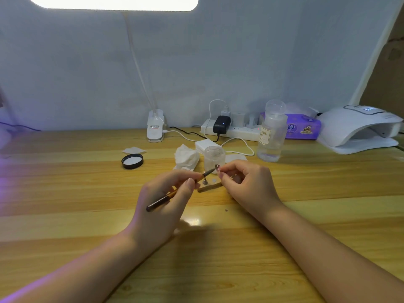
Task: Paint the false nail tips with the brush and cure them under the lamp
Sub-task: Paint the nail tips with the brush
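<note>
Pale striped wooden desk [65, 189] against grey wall, left hand [161, 206] gripping dark gold-banded brush [172, 194], bristle end meeting small false nail tip [218, 167] pinched by right hand [247, 184] at desk centre, white dome curing lamp [358, 130] at far right edge, clear lidless jar [214, 157] just behind hands.

You sit at a home nail-art station: wooden desk [65, 215], curing lamp [358, 127], power strip [236, 130], tissue pack [303, 126].
</note>
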Demonstrator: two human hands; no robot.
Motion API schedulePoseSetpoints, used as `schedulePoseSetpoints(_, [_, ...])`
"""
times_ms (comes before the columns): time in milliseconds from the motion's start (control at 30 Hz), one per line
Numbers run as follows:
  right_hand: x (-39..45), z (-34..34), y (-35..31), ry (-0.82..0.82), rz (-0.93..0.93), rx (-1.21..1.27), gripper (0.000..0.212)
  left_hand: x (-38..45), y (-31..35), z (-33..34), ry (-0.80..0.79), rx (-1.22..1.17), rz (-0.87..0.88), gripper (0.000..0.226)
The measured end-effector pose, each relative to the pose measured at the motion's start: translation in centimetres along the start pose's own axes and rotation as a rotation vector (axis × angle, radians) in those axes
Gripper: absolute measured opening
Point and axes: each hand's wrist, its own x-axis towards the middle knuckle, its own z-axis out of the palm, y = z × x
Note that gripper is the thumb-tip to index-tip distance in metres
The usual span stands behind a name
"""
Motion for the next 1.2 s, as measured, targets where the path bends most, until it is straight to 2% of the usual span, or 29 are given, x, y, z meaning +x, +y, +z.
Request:
schedulePoseSetpoints(200, [-0.02, -0.05, 0.02, -0.003, 0.013, 0.027, 0.011, -0.04, 0.14, -0.15, 0.028, -0.087, -0.007, 0.018])
schedulePoseSetpoints(567, [-0.06, 0.02, 0.06, -0.024, 0.001, 0.118, 0.01, 0.22, -0.35, 0.02, 0.077, -0.085, -0.045, 0.018])
schedulePoseSetpoints(933, [0.01, 0.1, 0.34, -0.001, -0.02, 0.105, 0.009, 0.12, -0.26, -0.18, -0.003, -0.103, -0.049, 0.015])
schedulePoseSetpoints(1200, [0.07, 0.06, 0.11, -0.005, -0.024, 0.093, 0.004, 0.11, -0.45, -0.15, 0.033, -0.16, -0.063, 0.025])
